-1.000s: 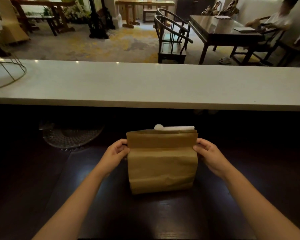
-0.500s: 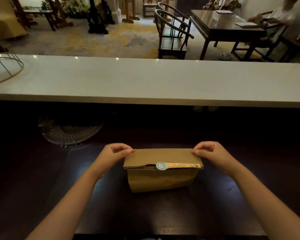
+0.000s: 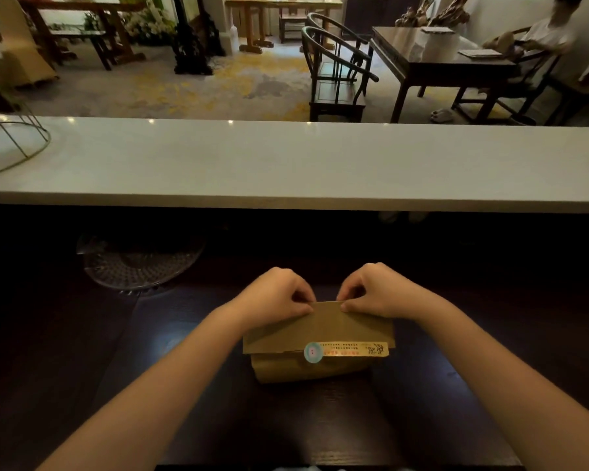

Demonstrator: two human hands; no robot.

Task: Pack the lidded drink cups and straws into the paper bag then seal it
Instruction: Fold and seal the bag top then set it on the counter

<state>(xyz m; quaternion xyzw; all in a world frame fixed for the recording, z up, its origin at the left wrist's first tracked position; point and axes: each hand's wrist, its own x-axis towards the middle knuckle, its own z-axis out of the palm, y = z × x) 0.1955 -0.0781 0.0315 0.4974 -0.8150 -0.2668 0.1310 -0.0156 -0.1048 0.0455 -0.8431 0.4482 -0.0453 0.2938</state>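
The brown paper bag (image 3: pixel 320 329) stands on the dark wooden table (image 3: pixel 191 419), its top folded down toward me. A sticker strip (image 3: pixel 349 350) with a round blue end (image 3: pixel 313 352) lies along the folded flap's front edge. My left hand (image 3: pixel 276 294) and my right hand (image 3: pixel 376 290) press with closed fingers on the far fold of the bag, near its middle, almost touching each other. Cups and straws are hidden inside the bag.
A patterned glass plate (image 3: pixel 140 263) lies at the back left of the dark table. A raised white counter (image 3: pixel 303 164) runs across behind it, with a wire stand (image 3: pixel 11 144) at its left end. Beyond are chairs, tables and a seated person.
The bag's top was folded over toward me, bringing the sticker strip to the front. My hands then slid from the bag's outer corners inward to the middle of the fold.
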